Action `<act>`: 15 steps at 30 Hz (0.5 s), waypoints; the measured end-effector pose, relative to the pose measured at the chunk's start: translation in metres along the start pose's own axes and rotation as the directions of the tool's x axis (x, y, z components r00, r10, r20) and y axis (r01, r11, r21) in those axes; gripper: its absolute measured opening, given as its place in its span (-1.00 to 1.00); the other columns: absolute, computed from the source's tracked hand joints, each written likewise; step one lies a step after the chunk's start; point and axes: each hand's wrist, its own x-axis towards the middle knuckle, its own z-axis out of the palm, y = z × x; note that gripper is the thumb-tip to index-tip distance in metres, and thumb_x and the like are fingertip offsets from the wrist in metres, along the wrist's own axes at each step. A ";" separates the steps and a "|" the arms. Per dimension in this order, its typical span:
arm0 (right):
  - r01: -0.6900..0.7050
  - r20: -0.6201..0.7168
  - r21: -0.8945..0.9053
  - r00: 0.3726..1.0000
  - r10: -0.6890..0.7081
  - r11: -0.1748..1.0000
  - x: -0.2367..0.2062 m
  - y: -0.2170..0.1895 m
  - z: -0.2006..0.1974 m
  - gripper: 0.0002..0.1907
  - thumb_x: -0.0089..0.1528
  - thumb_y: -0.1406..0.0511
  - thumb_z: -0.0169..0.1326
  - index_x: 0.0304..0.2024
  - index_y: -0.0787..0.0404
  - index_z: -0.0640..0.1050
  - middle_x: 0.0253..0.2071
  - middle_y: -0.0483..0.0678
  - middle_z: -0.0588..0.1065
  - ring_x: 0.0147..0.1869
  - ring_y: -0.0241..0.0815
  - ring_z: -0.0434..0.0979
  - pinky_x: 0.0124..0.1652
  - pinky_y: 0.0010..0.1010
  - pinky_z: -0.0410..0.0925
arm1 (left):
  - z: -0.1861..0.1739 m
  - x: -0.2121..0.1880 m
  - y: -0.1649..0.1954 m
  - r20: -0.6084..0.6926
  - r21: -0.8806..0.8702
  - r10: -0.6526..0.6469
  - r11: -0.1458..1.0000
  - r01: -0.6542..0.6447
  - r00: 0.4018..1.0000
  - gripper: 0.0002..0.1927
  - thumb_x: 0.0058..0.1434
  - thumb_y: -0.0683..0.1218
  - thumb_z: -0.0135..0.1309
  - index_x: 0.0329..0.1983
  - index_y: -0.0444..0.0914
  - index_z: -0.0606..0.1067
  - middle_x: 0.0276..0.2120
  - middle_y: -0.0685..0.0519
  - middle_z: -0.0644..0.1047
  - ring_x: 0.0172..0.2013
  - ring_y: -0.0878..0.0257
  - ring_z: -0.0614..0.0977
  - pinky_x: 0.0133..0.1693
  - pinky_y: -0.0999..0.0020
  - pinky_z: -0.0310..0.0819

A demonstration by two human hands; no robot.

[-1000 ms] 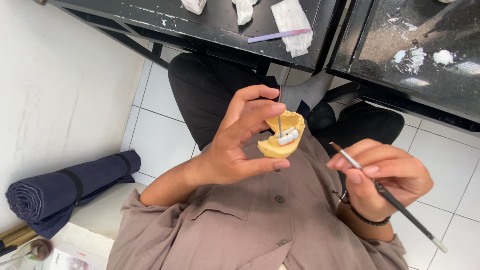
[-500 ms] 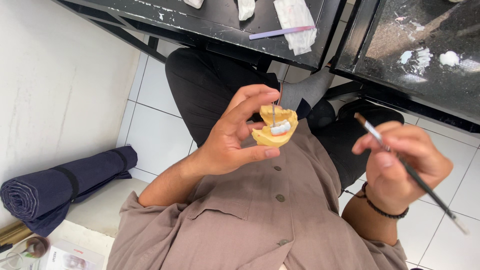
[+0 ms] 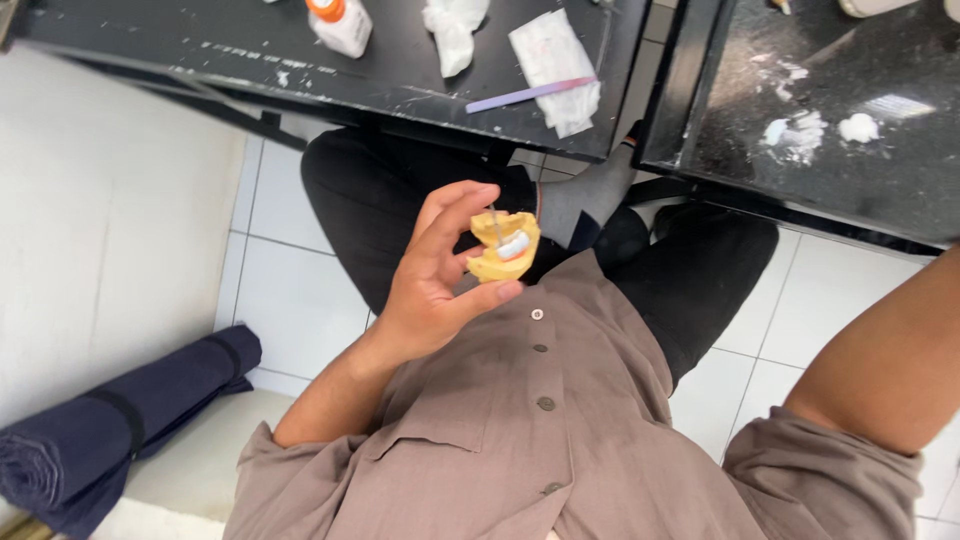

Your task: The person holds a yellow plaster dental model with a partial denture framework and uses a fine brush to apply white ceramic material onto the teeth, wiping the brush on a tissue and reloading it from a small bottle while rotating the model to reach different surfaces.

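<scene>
My left hand (image 3: 440,280) holds a yellow dental cast (image 3: 505,248) over my lap, fingers curled round its back and thumb under its front. A small white and light blue piece sits on the cast, with a thin wire standing up from it. Only my right forearm (image 3: 890,360) shows at the right edge. My right hand and the thin brush it held are out of view.
A black worktable (image 3: 300,60) runs along the top, bearing a white bottle with an orange cap (image 3: 340,22), crumpled tissues (image 3: 550,60) and a lilac stick (image 3: 530,95). A second black surface (image 3: 830,120) lies to the right. A rolled navy mat (image 3: 110,430) rests on the floor at lower left.
My right hand with the brush has moved right and out of the picture. My left hand still holds the cast, and the view has tilted so more of the table shows.
</scene>
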 end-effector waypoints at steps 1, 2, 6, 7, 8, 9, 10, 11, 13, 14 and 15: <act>-0.009 0.004 -0.053 1.000 0.010 0.999 0.000 0.003 -0.003 -0.90 0.44 0.40 0.09 -0.06 0.37 0.56 -0.16 0.11 0.54 -0.15 -0.08 0.62 -0.17 -0.26 0.55 | -0.003 0.005 -0.004 0.000 -0.011 -0.002 1.000 0.002 1.000 -0.21 0.30 -0.33 0.27 0.54 -0.24 0.20 0.41 -0.01 0.11 0.37 0.17 0.36 0.38 0.16 0.52; -0.014 0.005 -0.097 1.000 0.015 0.995 -0.001 0.005 -0.005 -0.90 0.44 0.41 0.09 -0.06 0.37 0.56 -0.16 0.11 0.55 -0.14 -0.08 0.63 -0.16 -0.26 0.55 | -0.005 0.010 -0.007 -0.002 -0.019 -0.005 1.000 0.005 1.000 -0.21 0.30 -0.33 0.26 0.54 -0.24 0.20 0.40 -0.01 0.11 0.37 0.17 0.36 0.37 0.15 0.53; -0.036 0.000 -0.245 0.999 0.037 0.969 0.006 0.020 -0.011 -0.93 0.42 0.43 0.11 -0.08 0.37 0.57 -0.15 0.12 0.56 -0.12 -0.06 0.64 -0.13 -0.25 0.55 | -0.009 0.028 -0.019 -0.020 -0.032 -0.010 0.999 0.009 1.000 -0.20 0.28 -0.34 0.27 0.53 -0.24 0.21 0.40 -0.02 0.12 0.38 0.14 0.36 0.37 0.13 0.50; -0.039 -0.005 -0.275 0.999 0.039 0.961 0.013 0.025 -0.013 -0.93 0.42 0.44 0.11 -0.08 0.37 0.57 -0.15 0.12 0.56 -0.12 -0.05 0.64 -0.13 -0.25 0.55 | -0.010 0.032 -0.021 -0.021 -0.029 -0.005 1.000 0.005 1.000 -0.20 0.27 -0.35 0.26 0.53 -0.24 0.21 0.41 -0.02 0.12 0.38 0.14 0.36 0.37 0.14 0.50; -0.039 -0.007 -0.302 0.999 0.039 0.953 0.021 0.030 -0.013 -0.94 0.42 0.45 0.11 -0.09 0.37 0.57 -0.15 0.12 0.57 -0.11 -0.05 0.64 -0.12 -0.25 0.55 | -0.011 0.036 -0.023 -0.026 -0.025 0.003 1.000 -0.004 1.000 -0.20 0.27 -0.35 0.26 0.53 -0.23 0.21 0.41 -0.02 0.13 0.38 0.14 0.36 0.38 0.14 0.49; -0.043 -0.007 -0.328 0.999 0.043 0.944 0.028 0.035 -0.012 -0.94 0.41 0.45 0.12 -0.09 0.37 0.57 -0.14 0.12 0.57 -0.10 -0.04 0.65 -0.11 -0.25 0.55 | -0.013 0.039 -0.025 -0.027 -0.028 0.000 1.000 -0.001 1.000 -0.19 0.27 -0.35 0.26 0.53 -0.23 0.21 0.41 -0.01 0.13 0.38 0.14 0.36 0.38 0.14 0.49; -0.046 -0.005 -0.354 0.999 0.047 0.934 0.032 0.038 -0.013 -0.95 0.41 0.46 0.12 -0.10 0.37 0.57 -0.14 0.12 0.57 -0.10 -0.03 0.65 -0.10 -0.25 0.55 | -0.014 0.041 -0.025 -0.028 -0.034 -0.005 0.999 0.004 1.000 -0.19 0.27 -0.35 0.27 0.53 -0.23 0.21 0.41 -0.01 0.13 0.38 0.14 0.36 0.38 0.13 0.48; -0.045 -0.009 -0.374 0.999 0.044 0.926 0.036 0.041 -0.011 -0.95 0.40 0.46 0.13 -0.10 0.37 0.57 -0.14 0.12 0.57 -0.09 -0.03 0.65 -0.10 -0.25 0.55 | -0.016 0.043 -0.026 -0.031 -0.038 -0.008 0.999 0.007 1.000 -0.19 0.27 -0.36 0.27 0.54 -0.22 0.21 0.41 -0.01 0.13 0.39 0.14 0.36 0.38 0.13 0.48; -0.046 -0.011 -0.424 0.999 0.045 0.905 0.039 0.043 -0.009 -0.96 0.40 0.48 0.13 -0.11 0.37 0.58 -0.14 0.12 0.58 -0.08 -0.02 0.66 -0.08 -0.24 0.55 | -0.022 0.049 -0.027 -0.049 -0.033 -0.004 0.999 0.002 0.999 -0.18 0.27 -0.36 0.27 0.54 -0.22 0.21 0.42 -0.01 0.13 0.35 0.16 0.36 0.39 0.14 0.46; -0.044 -0.012 -0.448 0.999 0.044 0.893 0.039 0.043 -0.006 -0.97 0.39 0.48 0.14 -0.11 0.37 0.58 -0.14 0.12 0.58 -0.07 -0.01 0.66 -0.07 -0.24 0.55 | -0.025 0.051 -0.027 -0.059 -0.032 -0.004 0.999 0.002 0.998 -0.18 0.27 -0.36 0.27 0.54 -0.22 0.21 0.43 -0.01 0.13 0.34 0.17 0.36 0.39 0.15 0.45; -0.044 -0.013 -0.469 0.999 0.043 0.882 0.039 0.041 -0.004 -0.97 0.39 0.49 0.14 -0.12 0.37 0.58 -0.13 0.12 0.59 -0.07 -0.01 0.66 -0.07 -0.24 0.55 | -0.028 0.053 -0.028 -0.068 -0.030 -0.007 1.000 0.004 0.998 -0.19 0.27 -0.36 0.27 0.54 -0.22 0.21 0.41 -0.01 0.13 0.33 0.17 0.37 0.39 0.15 0.46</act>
